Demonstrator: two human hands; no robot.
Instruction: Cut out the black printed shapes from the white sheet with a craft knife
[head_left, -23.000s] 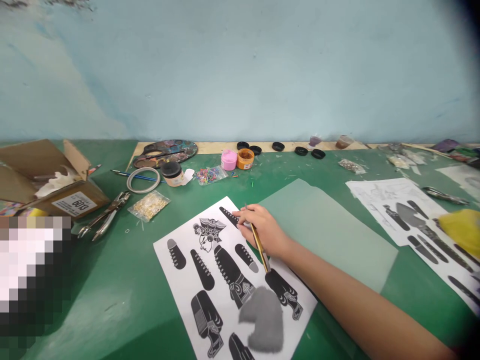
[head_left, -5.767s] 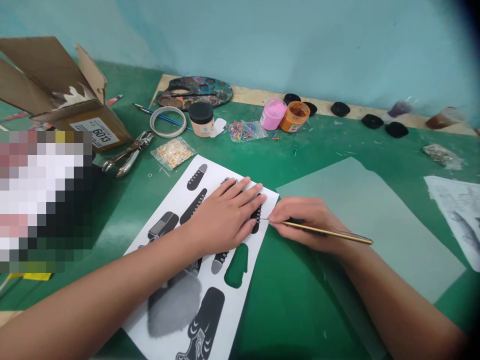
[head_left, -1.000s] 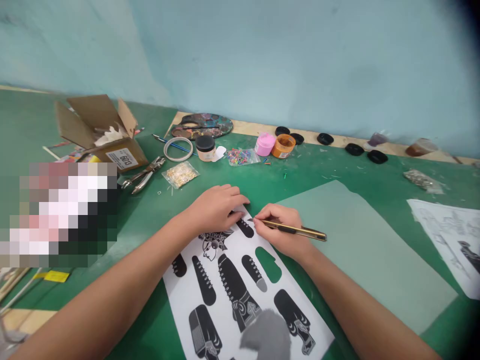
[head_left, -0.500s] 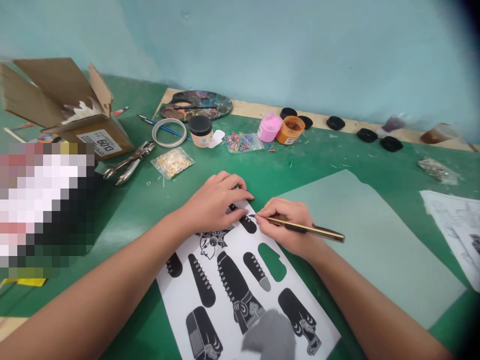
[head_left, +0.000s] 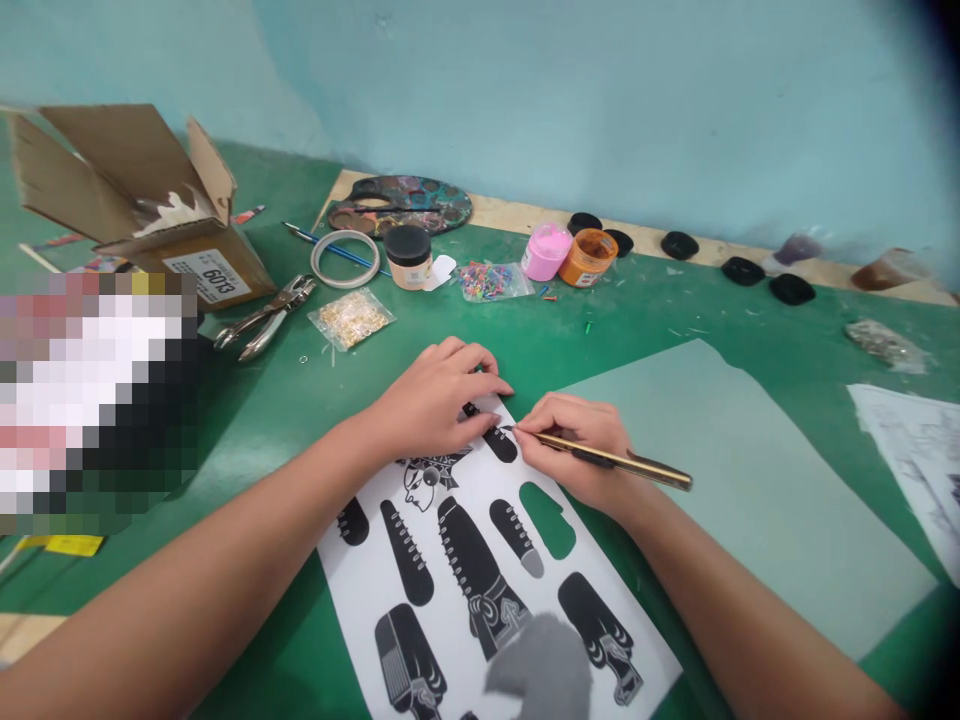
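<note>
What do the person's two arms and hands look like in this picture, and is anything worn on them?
Both the left hand and the right hand are ungloved, with no ring visible. The left forearm and right forearm are bare as far as the view shows: no sleeve, watch or bracelet appears.

You can reach past your bare left hand (head_left: 431, 398) over the flat green bench (head_left: 544, 350); farther back, a round pink plastic pot (head_left: 545, 254) blocks you.

Smooth paper sheet (head_left: 450, 600); glossy slim tool (head_left: 637, 465); shiny metal pliers (head_left: 289, 297).
</note>
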